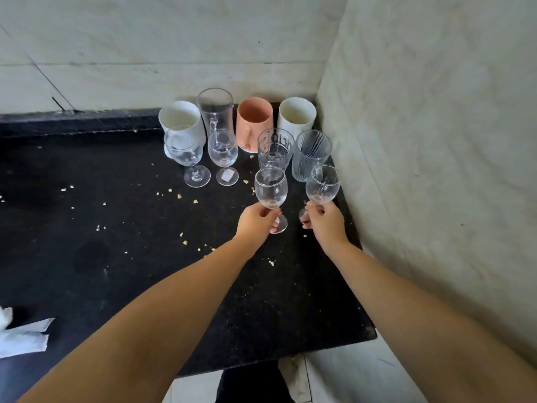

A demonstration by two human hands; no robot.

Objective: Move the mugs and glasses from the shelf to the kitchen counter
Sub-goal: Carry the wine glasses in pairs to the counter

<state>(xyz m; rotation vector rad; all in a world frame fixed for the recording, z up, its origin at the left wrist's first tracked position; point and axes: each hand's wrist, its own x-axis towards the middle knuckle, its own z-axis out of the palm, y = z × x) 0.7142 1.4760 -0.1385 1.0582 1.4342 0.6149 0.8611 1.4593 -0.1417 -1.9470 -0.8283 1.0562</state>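
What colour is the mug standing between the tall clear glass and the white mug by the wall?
The mug is salmon pink, seen in the head view.

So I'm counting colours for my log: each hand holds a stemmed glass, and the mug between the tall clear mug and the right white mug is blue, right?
Not quite: the mug is salmon pink, not blue, as the head view shows. The rest stands: the left hand and right hand each hold a stemmed glass.

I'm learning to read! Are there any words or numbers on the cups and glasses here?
No words or numbers can be read here.
Embossed glass: raised shapes near the rim, maybe letters, too blurred to read.
Small tag on a wine glass foot: blank or too small to tell.
Mugs: pink mug and the white ones show no print.
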